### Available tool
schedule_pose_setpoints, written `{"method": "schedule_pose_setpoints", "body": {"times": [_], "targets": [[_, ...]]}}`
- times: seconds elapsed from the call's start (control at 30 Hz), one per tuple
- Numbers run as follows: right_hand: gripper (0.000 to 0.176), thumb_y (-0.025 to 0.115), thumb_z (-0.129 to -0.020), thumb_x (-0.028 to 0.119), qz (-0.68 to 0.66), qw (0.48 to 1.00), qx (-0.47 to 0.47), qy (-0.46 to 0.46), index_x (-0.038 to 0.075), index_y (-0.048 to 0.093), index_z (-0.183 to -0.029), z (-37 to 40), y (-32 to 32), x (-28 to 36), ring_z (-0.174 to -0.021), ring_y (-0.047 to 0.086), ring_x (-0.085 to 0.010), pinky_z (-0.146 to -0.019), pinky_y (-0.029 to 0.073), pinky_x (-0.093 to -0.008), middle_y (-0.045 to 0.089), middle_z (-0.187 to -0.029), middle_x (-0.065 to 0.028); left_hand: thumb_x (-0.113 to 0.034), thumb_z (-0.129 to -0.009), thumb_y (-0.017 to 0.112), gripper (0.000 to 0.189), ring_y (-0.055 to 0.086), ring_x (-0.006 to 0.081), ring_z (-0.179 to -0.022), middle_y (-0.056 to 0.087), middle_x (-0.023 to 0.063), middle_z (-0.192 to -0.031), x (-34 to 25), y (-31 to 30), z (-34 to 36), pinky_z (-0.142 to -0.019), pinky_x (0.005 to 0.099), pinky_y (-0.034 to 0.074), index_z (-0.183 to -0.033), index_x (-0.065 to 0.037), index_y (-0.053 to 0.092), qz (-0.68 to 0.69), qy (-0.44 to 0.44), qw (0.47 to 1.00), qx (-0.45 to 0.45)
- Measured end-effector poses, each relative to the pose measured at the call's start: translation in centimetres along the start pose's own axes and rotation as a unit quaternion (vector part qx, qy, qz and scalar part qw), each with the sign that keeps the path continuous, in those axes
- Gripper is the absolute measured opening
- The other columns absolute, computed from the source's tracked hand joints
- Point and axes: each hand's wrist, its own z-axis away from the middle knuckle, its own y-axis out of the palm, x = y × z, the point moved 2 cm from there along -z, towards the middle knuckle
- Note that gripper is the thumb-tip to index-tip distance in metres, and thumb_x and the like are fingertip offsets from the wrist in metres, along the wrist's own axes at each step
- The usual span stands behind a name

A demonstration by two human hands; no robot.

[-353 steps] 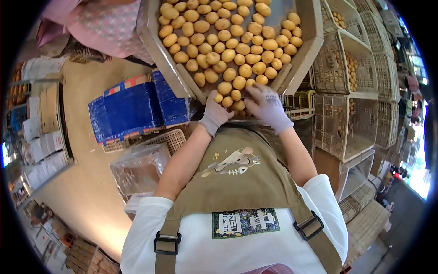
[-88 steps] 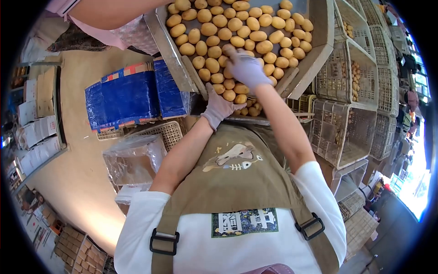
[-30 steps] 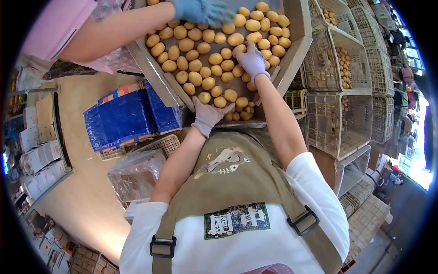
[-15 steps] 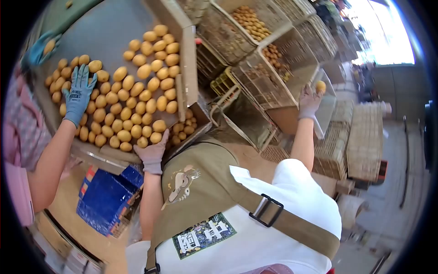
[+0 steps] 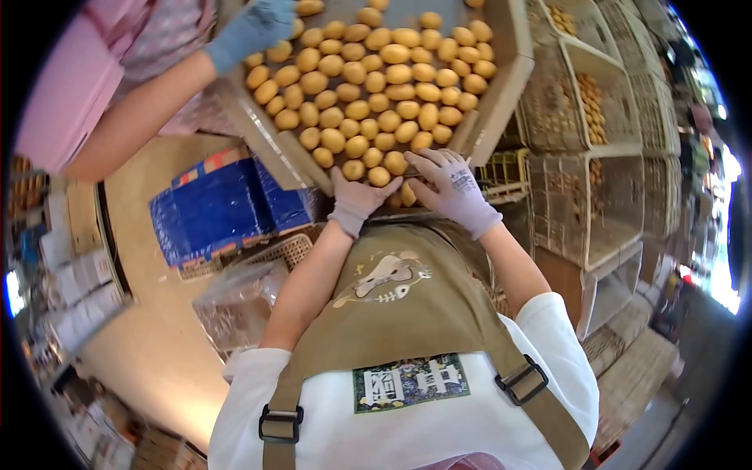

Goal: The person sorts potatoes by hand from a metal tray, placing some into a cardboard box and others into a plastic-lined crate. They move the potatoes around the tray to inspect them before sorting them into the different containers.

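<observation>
Many yellow-orange oval fruits (image 5: 399,74) lie on a grey sorting tray (image 5: 505,59) that narrows towards me. At its narrow front end, my left hand (image 5: 356,202), in a pale glove, spreads thumb and fingers around the nearest fruits. Facing it from the right, my right hand (image 5: 458,188), in a similar glove, has its fingers apart over the front fruits, its fingertips at or touching them. A few fruits (image 5: 408,194) show between the two hands, below the tray's lip. Neither hand visibly lifts a fruit.
A co-worker's blue-gloved hand (image 5: 254,27) reaches over the tray's far left. Stacked plastic crates (image 5: 607,211), some holding fruit, stand at the right. Below the tray's left side are a blue-covered box (image 5: 219,207) and a clear plastic bag (image 5: 239,301).
My right hand has come back from the crates at the right, where it held one fruit, to the tray's front. The view has turned left. The co-worker's hand has shifted off the fruits.
</observation>
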Motion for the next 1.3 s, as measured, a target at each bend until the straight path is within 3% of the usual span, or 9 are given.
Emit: {"method": "schedule_pose_setpoints", "body": {"times": [0.2,0.27,0.33,0.43,0.83,1.03,1.13,1.2,1.3], "targets": [[0.045,0.066,-0.085,0.036,0.230,0.973,0.005,0.000,0.017,0.063,-0.126,-3.3,3.1,-2.6,-0.117,0.057,-0.0335,-0.103,0.040,-0.0501,0.059,-0.127,-0.0139,-0.058,-0.099,0.034,0.067,0.032,0.0354,-0.145,0.034,0.0118,-0.156,0.0,-0.4,1.0,-0.111,0.0698,0.031,-0.151,-0.016,0.033,-0.018,-0.017,0.991,-0.132],[0.052,0.063,-0.086,0.042,0.078,0.967,0.175,0.168,0.020,0.060,-0.133,-4.9,2.5,-4.2,-0.126,0.051,-0.0356,-0.106,0.036,-0.0532,0.056,-0.135,-0.0156,-0.057,-0.100,0.032,0.067,0.031,0.0356,-0.146,0.032,0.0120,-0.158,-0.2,-0.3,1.0,-0.112,0.0693,0.029,-0.152,-0.014,0.032,-0.015,-0.016,0.995,-0.102],[0.059,0.062,-0.086,0.047,0.189,0.972,-0.019,0.135,0.024,0.055,-0.140,-5.6,2.4,-4.2,-0.137,0.039,-0.0435,-0.109,0.031,-0.0576,0.048,-0.146,-0.0192,-0.057,-0.101,0.029,0.068,0.030,0.0357,-0.146,0.030,0.0122,-0.160,0.2,-0.2,0.9,-0.113,0.0688,0.028,-0.153,-0.012,0.030,-0.010,-0.018,0.997,-0.071],[0.071,0.063,-0.085,0.052,0.235,0.943,0.200,0.121,0.036,0.041,-0.151,-4.3,4.3,-1.7,-0.148,0.011,-0.0531,-0.117,0.014,-0.0665,0.025,-0.161,-0.0214,-0.056,-0.101,0.028,0.068,0.029,0.0357,-0.147,0.029,0.0116,-0.160,0.4,0.5,0.8,-0.114,0.0687,0.026,-0.154,-0.012,0.028,0.030,-0.014,0.994,-0.102],[0.062,0.067,-0.083,0.045,0.245,0.958,0.151,0.011,0.035,0.053,-0.143,-1.4,4.7,-3.2,-0.141,0.033,-0.0490,-0.118,0.024,-0.0561,0.039,-0.155,-0.0184,-0.055,-0.100,0.028,0.069,0.024,0.0356,-0.149,0.027,0.0103,-0.162,0.0,0.2,0.5,-0.111,0.0742,0.023,-0.154,-0.013,0.028,-0.022,0.000,1.000,-0.021],[0.057,0.062,-0.086,0.043,0.144,0.978,-0.007,0.154,0.027,0.056,-0.140,-4.6,4.1,-4.0,-0.136,0.039,-0.0481,-0.115,0.028,-0.0573,0.043,-0.150,-0.0233,-0.052,-0.099,0.034,0.064,0.034,0.0328,-0.144,0.039,0.0099,-0.155,-0.2,0.0,0.9,-0.112,0.0672,0.029,-0.150,-0.014,0.035,-0.067,-0.047,0.996,-0.034],[0.059,0.061,-0.089,0.048,0.225,0.959,0.122,0.124,0.029,0.052,-0.144,-4.6,4.3,-2.5,-0.141,0.034,-0.0479,-0.118,0.024,-0.0548,0.032,-0.158,-0.0235,-0.044,-0.098,0.045,0.052,0.045,0.0257,-0.132,0.053,0.0044,-0.140,-2.1,-10.6,-1.3,-0.109,0.0564,0.035,-0.141,-0.016,0.044,-0.568,-0.011,0.822,-0.052],[0.055,0.064,-0.087,0.043,-0.061,0.972,0.075,0.215,0.023,0.059,-0.137,-5.8,2.6,-5.3,-0.133,0.044,-0.0456,-0.111,0.030,-0.0576,0.048,-0.146,-0.0217,-0.043,-0.097,0.048,0.049,0.048,0.0235,-0.129,0.057,0.0022,-0.137,-1.6,-8.8,-1.4,-0.109,0.0540,0.036,-0.139,-0.017,0.047,-0.555,0.006,0.827,-0.091],[0.058,0.065,-0.084,0.040,0.207,0.968,-0.073,0.121,0.023,0.057,-0.138,-6.1,3.7,-5.8,-0.135,0.038,-0.0495,-0.112,0.027,-0.0606,0.045,-0.144,-0.0256,-0.059,-0.094,0.046,0.067,0.038,0.0279,-0.140,0.045,0.0055,-0.150,0.3,-1.1,0.9,-0.110,0.0632,0.029,-0.147,-0.020,0.040,-0.183,0.019,0.968,-0.172]]}}
